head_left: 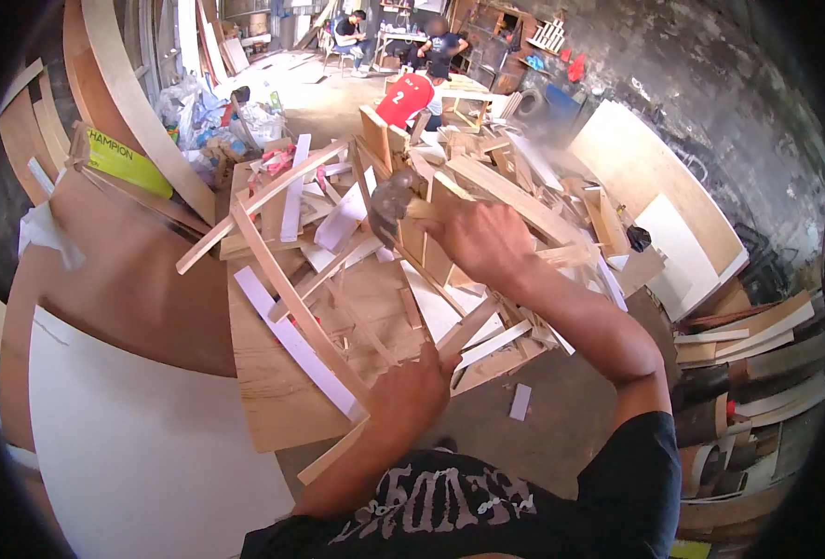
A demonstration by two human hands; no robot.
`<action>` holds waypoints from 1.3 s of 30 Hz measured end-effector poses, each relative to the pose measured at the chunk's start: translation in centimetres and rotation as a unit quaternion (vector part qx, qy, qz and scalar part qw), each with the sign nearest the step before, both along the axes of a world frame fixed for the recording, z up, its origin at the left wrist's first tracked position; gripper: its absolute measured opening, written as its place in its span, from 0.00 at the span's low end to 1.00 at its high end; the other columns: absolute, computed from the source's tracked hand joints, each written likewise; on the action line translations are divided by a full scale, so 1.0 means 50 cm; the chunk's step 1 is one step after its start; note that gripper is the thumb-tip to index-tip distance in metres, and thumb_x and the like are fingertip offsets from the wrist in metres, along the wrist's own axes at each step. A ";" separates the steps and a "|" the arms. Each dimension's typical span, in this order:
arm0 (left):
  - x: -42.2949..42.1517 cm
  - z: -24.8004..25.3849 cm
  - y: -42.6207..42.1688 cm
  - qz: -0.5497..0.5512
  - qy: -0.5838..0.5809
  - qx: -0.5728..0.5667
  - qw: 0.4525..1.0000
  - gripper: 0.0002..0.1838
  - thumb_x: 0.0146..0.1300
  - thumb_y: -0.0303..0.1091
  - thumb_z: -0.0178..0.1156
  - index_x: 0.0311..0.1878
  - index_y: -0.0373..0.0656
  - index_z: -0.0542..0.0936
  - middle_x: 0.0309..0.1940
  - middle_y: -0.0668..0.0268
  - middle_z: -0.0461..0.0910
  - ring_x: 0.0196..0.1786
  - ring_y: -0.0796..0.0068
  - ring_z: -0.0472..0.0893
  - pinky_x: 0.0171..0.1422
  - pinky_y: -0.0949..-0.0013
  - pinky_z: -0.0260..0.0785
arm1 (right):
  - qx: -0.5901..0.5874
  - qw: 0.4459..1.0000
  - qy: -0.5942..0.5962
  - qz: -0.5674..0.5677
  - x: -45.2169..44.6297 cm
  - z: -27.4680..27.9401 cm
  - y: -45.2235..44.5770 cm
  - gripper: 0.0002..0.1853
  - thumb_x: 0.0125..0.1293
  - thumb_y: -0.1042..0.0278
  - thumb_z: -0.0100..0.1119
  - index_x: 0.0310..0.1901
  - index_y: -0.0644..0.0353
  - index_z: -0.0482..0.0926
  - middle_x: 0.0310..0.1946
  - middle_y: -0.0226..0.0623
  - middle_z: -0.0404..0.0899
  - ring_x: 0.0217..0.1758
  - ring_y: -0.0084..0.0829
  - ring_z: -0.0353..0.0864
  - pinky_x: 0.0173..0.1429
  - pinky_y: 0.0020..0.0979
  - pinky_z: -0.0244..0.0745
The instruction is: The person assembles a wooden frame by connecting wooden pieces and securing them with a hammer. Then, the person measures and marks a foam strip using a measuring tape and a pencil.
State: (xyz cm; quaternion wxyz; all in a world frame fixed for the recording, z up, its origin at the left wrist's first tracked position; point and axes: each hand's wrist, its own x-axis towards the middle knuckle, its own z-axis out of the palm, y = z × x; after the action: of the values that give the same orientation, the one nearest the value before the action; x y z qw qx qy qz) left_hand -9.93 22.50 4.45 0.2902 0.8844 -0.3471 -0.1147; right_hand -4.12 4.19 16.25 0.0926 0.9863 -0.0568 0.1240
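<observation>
My right hand [487, 244] is closed round the handle of a hammer [392, 199], raised over the work, its dark head pointing left. Below it, my left hand [411, 391] grips the near corner of a wooden frame [293, 303] made of thin strips. The frame stands tilted above a plywood-topped table [268, 410]. Part of the frame behind the hammer and my right forearm is hidden. A pale lilac-white strip [291, 340] lies on the plywood beside the frame.
Loose wood offcuts [524, 168] are heaped at the table's far side. A large white board [142, 438] stands at left, and sheets [664, 196] lean on the right wall. A person in a red shirt [405, 99] is beyond the pile; other people sit farther back.
</observation>
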 end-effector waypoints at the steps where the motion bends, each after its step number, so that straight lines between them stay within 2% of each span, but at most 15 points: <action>1: 0.000 0.002 0.001 -0.002 0.002 -0.001 1.000 0.28 0.78 0.57 0.43 0.43 0.37 0.73 0.22 0.48 0.81 0.28 0.40 0.83 0.32 0.40 0.72 | 0.011 1.000 -0.009 0.014 0.001 0.006 0.018 0.25 0.75 0.43 0.49 0.43 0.62 0.78 0.33 0.53 0.85 0.33 0.54 0.86 0.36 0.51 0.80; 9: 0.008 -0.009 0.005 -0.015 0.009 -0.030 0.999 0.27 0.78 0.56 0.43 0.46 0.37 0.73 0.24 0.47 0.83 0.29 0.41 0.84 0.34 0.41 0.73 | -0.005 1.000 0.005 0.024 0.069 0.014 0.082 0.27 0.76 0.40 0.45 0.51 0.61 0.74 0.32 0.50 0.85 0.33 0.53 0.87 0.33 0.50 0.81; 11: 0.008 0.003 0.008 -0.021 0.037 -0.010 0.999 0.26 0.78 0.55 0.44 0.46 0.38 0.73 0.26 0.46 0.83 0.31 0.42 0.84 0.37 0.42 0.74 | -0.058 0.991 0.073 0.100 0.073 0.022 0.095 0.24 0.77 0.47 0.45 0.52 0.64 0.71 0.25 0.49 0.83 0.28 0.51 0.86 0.31 0.50 0.81; 14: 0.001 0.007 0.014 -0.017 0.040 -0.010 0.999 0.24 0.78 0.54 0.46 0.47 0.38 0.74 0.27 0.49 0.85 0.35 0.44 0.86 0.41 0.44 0.78 | -0.114 0.985 0.077 0.108 0.131 0.005 0.073 0.22 0.76 0.51 0.46 0.54 0.65 0.73 0.24 0.48 0.84 0.29 0.50 0.87 0.31 0.48 0.82; 16: -0.005 0.005 0.015 -0.011 0.025 -0.020 0.999 0.24 0.77 0.54 0.46 0.48 0.39 0.74 0.28 0.49 0.85 0.35 0.44 0.86 0.41 0.44 0.78 | -0.077 0.994 0.020 0.071 0.201 0.011 0.044 0.21 0.75 0.53 0.48 0.51 0.65 0.78 0.26 0.48 0.85 0.33 0.50 0.89 0.35 0.48 0.83; 18: -0.004 -0.008 0.018 -0.008 0.004 -0.029 1.000 0.24 0.77 0.54 0.46 0.49 0.39 0.74 0.28 0.50 0.85 0.35 0.44 0.86 0.41 0.44 0.78 | -0.021 0.998 -0.040 -0.036 0.251 0.025 0.024 0.20 0.73 0.54 0.49 0.45 0.64 0.82 0.30 0.51 0.86 0.36 0.51 0.89 0.39 0.49 0.84; 24: -0.013 -0.024 0.001 -0.034 0.058 -0.027 0.997 0.26 0.77 0.55 0.45 0.52 0.37 0.74 0.29 0.45 0.84 0.35 0.41 0.85 0.42 0.42 0.76 | -0.029 0.999 -0.027 0.025 0.213 0.034 0.043 0.23 0.76 0.50 0.49 0.43 0.65 0.83 0.33 0.50 0.87 0.36 0.51 0.88 0.40 0.52 0.81; 28: 0.014 -0.006 0.000 -0.013 0.048 -0.031 0.998 0.23 0.77 0.52 0.47 0.49 0.38 0.74 0.29 0.47 0.85 0.36 0.43 0.86 0.43 0.45 0.78 | -0.057 0.995 0.041 0.071 0.156 0.025 0.100 0.24 0.74 0.48 0.50 0.47 0.66 0.81 0.29 0.48 0.86 0.35 0.48 0.89 0.37 0.48 0.83; 29: 0.020 -0.003 0.000 -0.006 0.040 -0.028 0.999 0.23 0.77 0.52 0.47 0.49 0.38 0.74 0.29 0.47 0.84 0.36 0.43 0.86 0.43 0.45 0.78 | -0.048 0.997 0.041 0.053 0.131 0.036 0.135 0.26 0.75 0.47 0.49 0.55 0.66 0.76 0.29 0.46 0.86 0.35 0.46 0.89 0.35 0.47 0.83; 30: 0.024 -0.005 -0.002 -0.007 0.037 -0.028 0.999 0.23 0.77 0.52 0.47 0.49 0.38 0.74 0.29 0.47 0.84 0.36 0.43 0.86 0.43 0.45 0.78 | -0.048 0.997 0.039 0.051 0.124 0.035 0.140 0.26 0.75 0.47 0.49 0.55 0.66 0.76 0.29 0.46 0.86 0.35 0.46 0.89 0.35 0.47 0.83; 32: 0.027 -0.013 -0.009 -0.006 0.010 -0.037 0.999 0.23 0.77 0.53 0.47 0.48 0.38 0.74 0.28 0.47 0.84 0.36 0.43 0.86 0.43 0.44 0.78 | -0.114 0.978 0.081 0.157 0.114 0.035 0.140 0.26 0.76 0.49 0.47 0.61 0.65 0.70 0.29 0.47 0.86 0.35 0.47 0.89 0.34 0.46 0.84; 34: 0.021 -0.015 -0.006 -0.004 0.016 -0.038 0.999 0.25 0.77 0.54 0.46 0.50 0.37 0.74 0.29 0.45 0.84 0.37 0.42 0.86 0.44 0.43 0.77 | -0.112 0.983 0.086 0.119 0.168 0.029 0.082 0.21 0.75 0.55 0.48 0.57 0.63 0.75 0.30 0.47 0.86 0.37 0.47 0.89 0.34 0.46 0.84; 36: 0.006 -0.017 -0.001 -0.005 0.031 -0.034 0.999 0.26 0.77 0.55 0.45 0.53 0.37 0.75 0.30 0.43 0.84 0.38 0.41 0.85 0.45 0.41 0.76 | -0.179 0.983 0.015 -0.026 0.238 0.025 -0.001 0.15 0.74 0.60 0.48 0.53 0.56 0.80 0.32 0.45 0.86 0.38 0.48 0.89 0.35 0.47 0.85; 38: 0.020 -0.012 -0.009 -0.017 0.032 -0.038 0.999 0.26 0.78 0.55 0.44 0.50 0.38 0.75 0.30 0.43 0.84 0.38 0.41 0.85 0.45 0.41 0.76 | -0.083 0.996 -0.027 -0.032 0.200 0.075 0.024 0.20 0.77 0.51 0.46 0.42 0.55 0.85 0.35 0.45 0.86 0.35 0.51 0.89 0.38 0.50 0.84; 39: 0.015 -0.019 -0.021 -0.014 0.031 -0.044 0.998 0.26 0.78 0.55 0.44 0.50 0.38 0.75 0.30 0.43 0.84 0.38 0.41 0.85 0.45 0.41 0.76 | -0.068 0.996 -0.057 0.027 0.206 0.055 -0.003 0.23 0.76 0.45 0.46 0.39 0.51 0.87 0.35 0.47 0.86 0.39 0.53 0.88 0.42 0.51 0.84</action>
State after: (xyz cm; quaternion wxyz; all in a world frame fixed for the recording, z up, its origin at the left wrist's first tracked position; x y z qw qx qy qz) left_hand -9.17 21.44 3.49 0.3379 0.8618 -0.3550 -0.1307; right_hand 6.20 4.03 19.01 0.1524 0.9703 -0.0271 0.1858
